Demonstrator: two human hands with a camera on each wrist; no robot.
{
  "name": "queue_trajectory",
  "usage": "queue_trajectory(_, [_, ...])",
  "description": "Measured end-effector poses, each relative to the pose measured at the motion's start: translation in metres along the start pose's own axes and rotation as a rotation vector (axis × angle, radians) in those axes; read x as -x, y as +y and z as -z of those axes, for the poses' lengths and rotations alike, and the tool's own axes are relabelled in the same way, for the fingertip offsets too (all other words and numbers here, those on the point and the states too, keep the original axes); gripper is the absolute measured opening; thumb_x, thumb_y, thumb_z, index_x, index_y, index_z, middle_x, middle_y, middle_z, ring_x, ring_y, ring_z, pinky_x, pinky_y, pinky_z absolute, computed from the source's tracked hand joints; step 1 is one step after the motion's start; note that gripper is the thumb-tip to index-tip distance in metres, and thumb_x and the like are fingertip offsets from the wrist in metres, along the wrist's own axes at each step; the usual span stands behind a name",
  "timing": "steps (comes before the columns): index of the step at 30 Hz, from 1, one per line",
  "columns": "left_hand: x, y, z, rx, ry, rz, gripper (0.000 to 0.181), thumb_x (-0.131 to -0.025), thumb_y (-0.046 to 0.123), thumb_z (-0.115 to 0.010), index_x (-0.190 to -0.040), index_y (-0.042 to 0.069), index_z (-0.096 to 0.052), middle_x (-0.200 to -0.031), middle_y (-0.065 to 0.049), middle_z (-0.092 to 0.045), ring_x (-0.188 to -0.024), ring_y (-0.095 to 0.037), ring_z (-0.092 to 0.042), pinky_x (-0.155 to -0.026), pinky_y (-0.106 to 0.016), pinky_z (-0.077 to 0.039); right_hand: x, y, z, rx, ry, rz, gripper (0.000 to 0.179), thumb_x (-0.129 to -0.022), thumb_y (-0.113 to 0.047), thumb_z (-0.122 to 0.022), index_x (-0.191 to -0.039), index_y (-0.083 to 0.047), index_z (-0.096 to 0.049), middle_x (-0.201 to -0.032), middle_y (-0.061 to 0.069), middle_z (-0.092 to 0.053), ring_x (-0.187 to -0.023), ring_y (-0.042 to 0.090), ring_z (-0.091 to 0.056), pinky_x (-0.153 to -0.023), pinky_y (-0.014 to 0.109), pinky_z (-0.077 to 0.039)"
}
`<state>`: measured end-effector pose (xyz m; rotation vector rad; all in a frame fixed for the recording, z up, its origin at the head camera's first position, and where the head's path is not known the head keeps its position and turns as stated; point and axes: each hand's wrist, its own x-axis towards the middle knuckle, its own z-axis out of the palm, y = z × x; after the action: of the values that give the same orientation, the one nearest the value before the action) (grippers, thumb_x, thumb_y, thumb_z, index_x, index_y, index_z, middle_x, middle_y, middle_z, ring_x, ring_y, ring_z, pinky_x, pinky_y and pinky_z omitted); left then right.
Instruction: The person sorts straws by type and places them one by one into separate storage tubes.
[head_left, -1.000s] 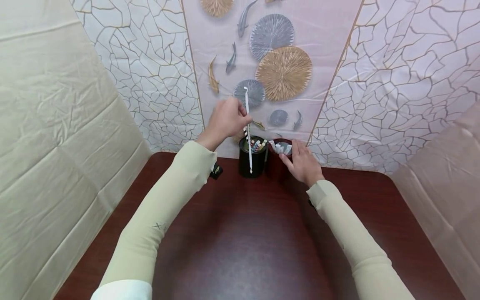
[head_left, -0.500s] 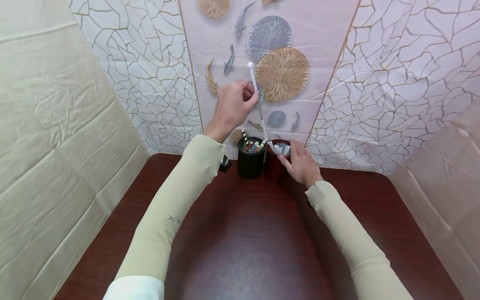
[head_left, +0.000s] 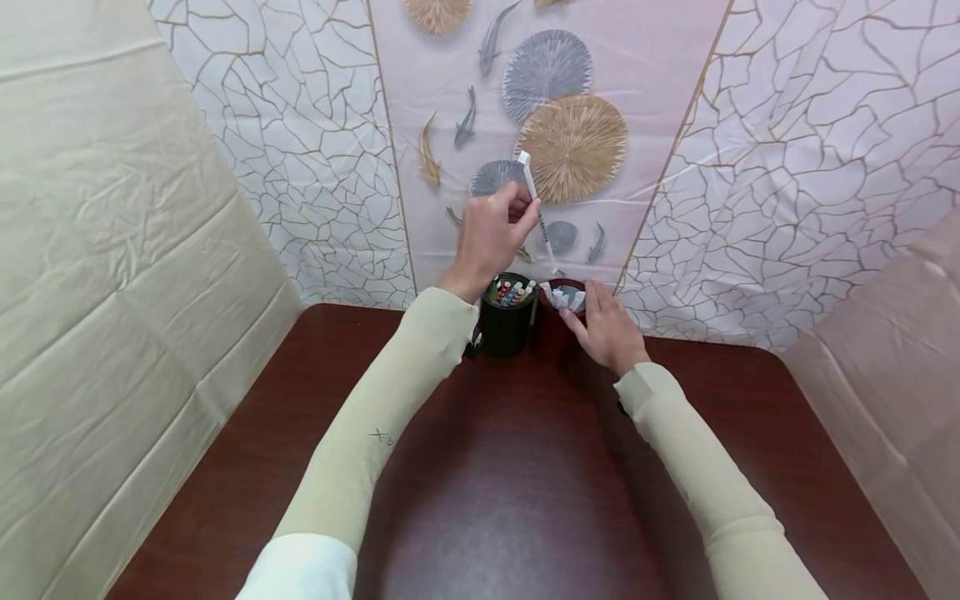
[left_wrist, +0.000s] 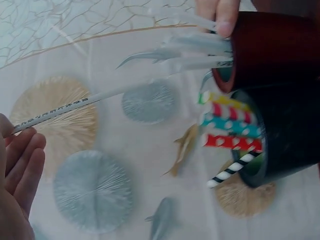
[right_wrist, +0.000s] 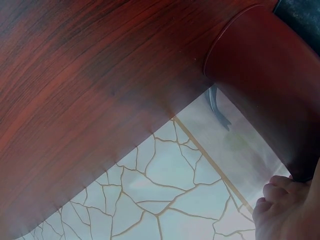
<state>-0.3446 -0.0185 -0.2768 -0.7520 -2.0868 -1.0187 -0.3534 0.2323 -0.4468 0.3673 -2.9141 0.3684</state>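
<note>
My left hand (head_left: 487, 237) pinches a white paper-wrapped straw (head_left: 548, 240) between thumb and fingers. It slants, with its lower end just above the mouth of a dark red cup (head_left: 551, 337). Small dark print runs along the wrapper (left_wrist: 80, 104) in the left wrist view. Several similar white straws (left_wrist: 192, 45) stick out of that cup. My right hand (head_left: 611, 329) holds the cup by its rim, with the fingers along its right side and the thumb at the front. In the right wrist view my curled fingers (right_wrist: 282, 192) are at the rim.
A black cup (head_left: 504, 333) stands against the left side of the red one. It holds several colourful dotted and striped straws (left_wrist: 230, 130). Both stand at the back edge of the dark wood table (head_left: 487, 467), before a patterned cloth backdrop (head_left: 292, 125).
My left hand has moved right, first up and then down, carrying the wrapped straw from before the black cup to above the red cup. My right hand has stayed in place.
</note>
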Motion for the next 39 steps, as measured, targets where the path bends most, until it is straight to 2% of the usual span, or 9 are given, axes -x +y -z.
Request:
queue_trajectory(9, [0.014, -0.007, -0.031, 0.031, -0.022, 0.012, 0.016, -0.104, 0.014, -0.068, -0.101, 0.000, -0.074, -0.098, -0.012, -0.083, -0.092, -0.019, -0.080, -0.085, -0.022, -0.063, 0.002, 0.006, 0.002, 0.005, 0.035, -0.003, 0.089, -0.111, -0.063, -0.031, -0.165, 0.006, -0.018, -0.168, 0.033, -0.027, -0.152, 0.056, -0.033, -0.124, 0.066, -0.033])
queue_trajectory(16, [0.026, -0.013, -0.050, -0.010, -0.059, 0.033, 0.015, -0.104, 0.017, -0.068, -0.103, 0.003, -0.076, -0.100, -0.008, -0.083, -0.094, -0.016, -0.080, -0.085, -0.027, -0.063, 0.004, 0.004, 0.000, 0.007, 0.022, -0.007, 0.089, -0.110, -0.064, -0.031, -0.166, 0.005, -0.017, -0.170, 0.031, -0.024, -0.152, 0.055, -0.032, -0.123, 0.066, -0.034])
queue_trajectory(18, [0.030, -0.014, -0.054, -0.051, -0.090, 0.045, 0.017, -0.105, 0.020, -0.068, -0.106, 0.005, -0.077, -0.102, -0.007, -0.083, -0.095, -0.016, -0.080, -0.084, -0.029, -0.063, 0.004, 0.003, 0.000, 0.011, 0.016, -0.009, 0.089, -0.110, -0.064, -0.030, -0.166, 0.005, -0.016, -0.170, 0.031, -0.023, -0.153, 0.055, -0.031, -0.123, 0.066, -0.034])
queue_trajectory(22, [0.034, -0.014, -0.058, -0.164, -0.217, 0.120, 0.034, -0.105, 0.034, -0.067, -0.124, 0.007, -0.075, -0.117, -0.008, -0.081, -0.099, -0.022, -0.079, -0.086, -0.033, -0.063, 0.004, 0.000, -0.001, 0.018, 0.011, -0.012, 0.090, -0.110, -0.065, -0.029, -0.166, 0.005, -0.016, -0.170, 0.031, -0.024, -0.153, 0.055, -0.031, -0.122, 0.066, -0.035])
queue_trajectory(25, [0.037, -0.013, -0.055, -0.201, -0.283, 0.186, 0.049, -0.105, 0.042, -0.065, -0.138, 0.006, -0.068, -0.131, -0.011, -0.076, -0.108, -0.027, -0.077, -0.094, -0.036, -0.062, 0.002, -0.002, -0.001, 0.022, 0.008, -0.004, 0.090, -0.110, -0.065, -0.028, -0.166, 0.005, -0.016, -0.170, 0.031, -0.025, -0.154, 0.054, -0.031, -0.123, 0.066, -0.034])
queue_trajectory(27, [0.039, -0.012, -0.051, -0.194, -0.290, 0.219, 0.054, -0.105, 0.043, -0.063, -0.143, 0.005, -0.065, -0.139, -0.011, -0.072, -0.119, -0.029, -0.073, -0.101, -0.038, -0.060, 0.002, -0.002, -0.001, 0.026, 0.005, 0.002, 0.091, -0.110, -0.065, -0.027, -0.166, 0.006, -0.016, -0.170, 0.031, -0.024, -0.156, 0.052, -0.028, -0.125, 0.064, -0.031])
queue_trajectory(30, [0.040, -0.011, -0.041, -0.183, -0.292, 0.225, 0.055, -0.105, 0.042, -0.062, -0.145, 0.004, -0.063, -0.138, -0.014, -0.072, -0.121, -0.031, -0.072, -0.102, -0.041, -0.059, 0.001, -0.003, -0.001, 0.028, 0.003, 0.007, 0.091, -0.111, -0.064, -0.028, -0.165, 0.007, -0.016, -0.171, 0.031, -0.023, -0.158, 0.049, -0.025, -0.128, 0.062, -0.027])
queue_trajectory(35, [0.042, -0.011, -0.018, -0.266, -0.338, 0.165, 0.059, -0.105, 0.041, -0.058, -0.150, 0.003, -0.057, -0.136, -0.018, -0.072, -0.114, -0.033, -0.074, -0.098, -0.045, -0.060, -0.002, -0.005, 0.000, 0.048, -0.007, 0.008, 0.091, -0.111, -0.064, -0.028, -0.165, 0.008, -0.016, -0.172, 0.031, -0.023, -0.160, 0.047, -0.024, -0.130, 0.060, -0.025])
queue_trajectory(39, [0.044, -0.013, 0.004, -0.379, -0.391, 0.088, 0.061, -0.106, 0.040, -0.056, -0.154, 0.004, -0.052, -0.146, -0.018, -0.065, -0.130, -0.035, -0.067, -0.108, -0.046, -0.055, -0.006, -0.008, 0.003, 0.074, -0.022, 0.026, 0.091, -0.110, -0.064, -0.030, -0.165, 0.009, -0.019, -0.170, 0.032, -0.025, -0.159, 0.048, -0.026, -0.129, 0.060, -0.027])
